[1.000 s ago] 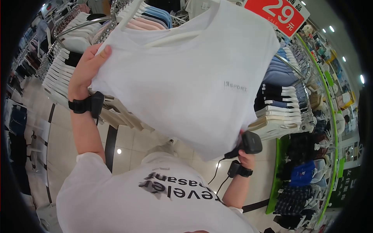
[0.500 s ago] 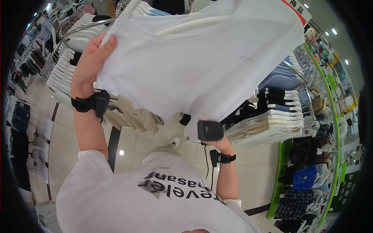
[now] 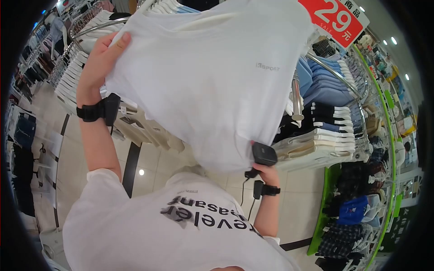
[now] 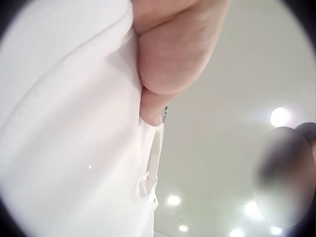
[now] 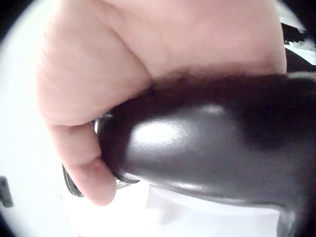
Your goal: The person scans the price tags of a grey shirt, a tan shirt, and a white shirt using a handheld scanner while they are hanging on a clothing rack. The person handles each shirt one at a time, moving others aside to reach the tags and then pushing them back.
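Observation:
A white shirt (image 3: 203,81) with small grey lettering on its chest is spread on a hanger in the head view. The left hand (image 3: 105,56) pinches the shirt near its shoulder, thumb on the front; the left wrist view shows the hand (image 4: 173,54) against white cloth (image 4: 74,128). Low at the shirt's right side, the right hand (image 3: 264,170) grips a dark corded device (image 3: 264,154). In the right wrist view that hand (image 5: 123,64) curls round the glossy black body (image 5: 212,138), thumb bent over its end.
Metal rails (image 3: 334,74) behind carry blue shirts (image 3: 327,86), with black and cream garments below. A red price sign (image 3: 332,20) stands at the upper right. More racks line both sides. Cables hang below the device, over the tiled floor (image 3: 149,169).
The device first moved left and then back right. The shirt's lower part gathered, then spread flatter again. The left hand keeps its hold and has shifted slightly up. The sign shows again.

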A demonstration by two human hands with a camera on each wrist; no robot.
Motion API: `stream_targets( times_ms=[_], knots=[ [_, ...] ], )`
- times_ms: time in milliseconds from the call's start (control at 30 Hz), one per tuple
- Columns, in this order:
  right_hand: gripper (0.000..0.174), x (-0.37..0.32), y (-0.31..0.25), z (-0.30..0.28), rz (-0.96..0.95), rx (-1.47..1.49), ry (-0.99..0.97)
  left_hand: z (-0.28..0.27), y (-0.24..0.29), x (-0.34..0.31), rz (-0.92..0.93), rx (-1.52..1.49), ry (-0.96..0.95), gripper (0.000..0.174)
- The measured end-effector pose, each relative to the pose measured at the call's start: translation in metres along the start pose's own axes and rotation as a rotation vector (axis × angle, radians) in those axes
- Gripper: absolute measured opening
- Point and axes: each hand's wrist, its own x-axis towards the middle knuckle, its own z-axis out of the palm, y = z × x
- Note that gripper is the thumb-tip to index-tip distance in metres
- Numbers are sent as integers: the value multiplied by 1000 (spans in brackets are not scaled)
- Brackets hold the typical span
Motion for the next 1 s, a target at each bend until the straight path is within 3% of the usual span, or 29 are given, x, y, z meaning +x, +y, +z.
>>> stream_targets(
  times_ms=[200, 233, 700, 867, 1000],
  knots=[
    [86, -55, -31, -41, -124, 90, 81, -11, -20, 11, -48, 6, 7, 42],
    [95, -61, -33, -45, -137, -14, 110, -11, -22, 11, -66, 17, 4, 42],
    [94, -89, -39, -54, -166, 4, 102, 1, -23, 5, -83, -10, -72, 43],
    [84, -89, -30, -54, -141, -78, 171, -2, -26, -2, -90, 1, -77, 42],
    [62, -94, -24, -59, -3, -227, 287, 1, -28, -10, -61, -12, -111, 38]
  ],
)
